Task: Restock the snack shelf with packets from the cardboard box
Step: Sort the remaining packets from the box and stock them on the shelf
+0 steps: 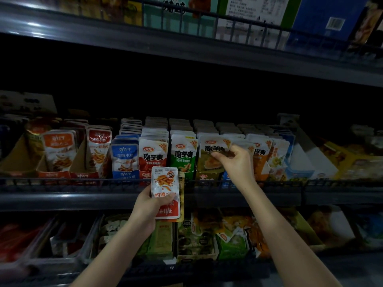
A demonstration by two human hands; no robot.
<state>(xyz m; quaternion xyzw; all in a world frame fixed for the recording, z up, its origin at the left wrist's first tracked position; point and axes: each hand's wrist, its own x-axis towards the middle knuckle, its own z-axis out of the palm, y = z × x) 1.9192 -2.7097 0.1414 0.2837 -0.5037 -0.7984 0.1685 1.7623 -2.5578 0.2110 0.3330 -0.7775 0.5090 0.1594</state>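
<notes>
Upper shelf (145,45): large cartons behind a wire rail (228,18), among them a blue carton (319,15) with a barcode label and a white-and-green carton (255,9) of printed text. Lower shelf (207,273): clear bins (92,237) of dim, mixed goods. Far right: yellow carton (342,157).
</notes>
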